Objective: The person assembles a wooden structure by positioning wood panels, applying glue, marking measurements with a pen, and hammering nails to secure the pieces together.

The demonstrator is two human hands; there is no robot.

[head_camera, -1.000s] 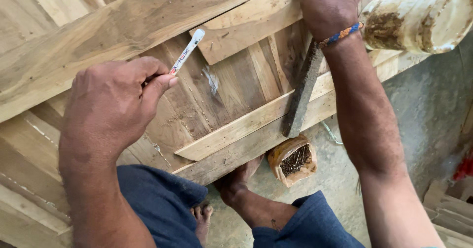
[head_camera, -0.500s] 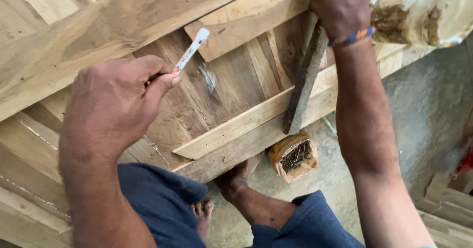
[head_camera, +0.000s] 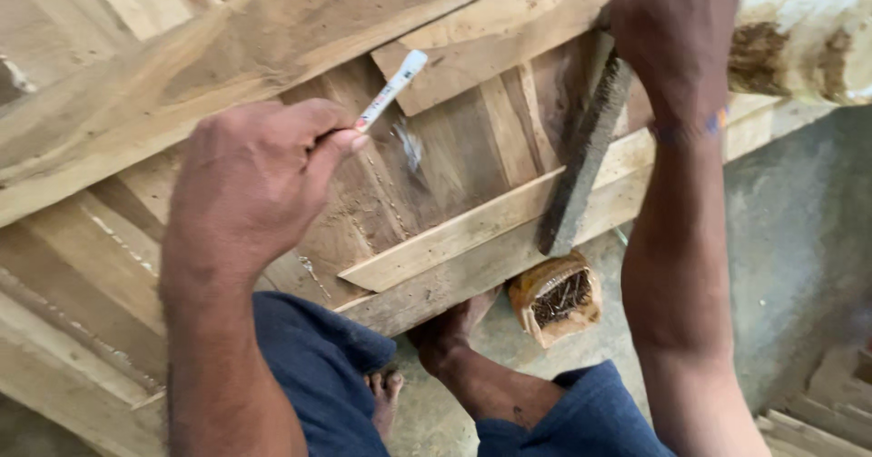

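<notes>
Head view is showing the left hand (head_camera: 250,180) pinching a white marker pen (head_camera: 391,90) over the wooden panel (head_camera: 454,162), while the right hand (head_camera: 677,34) at one o'clock is gripping a dark straightedge (head_camera: 581,162) (firm pressure likely helping a true line).

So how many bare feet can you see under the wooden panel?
2. One bare foot presses against the lower edge of the pale wooden plank panel, beside the small open box of nails. The other bare foot shows only its toes between the blue shorts legs, mostly hidden.
</notes>
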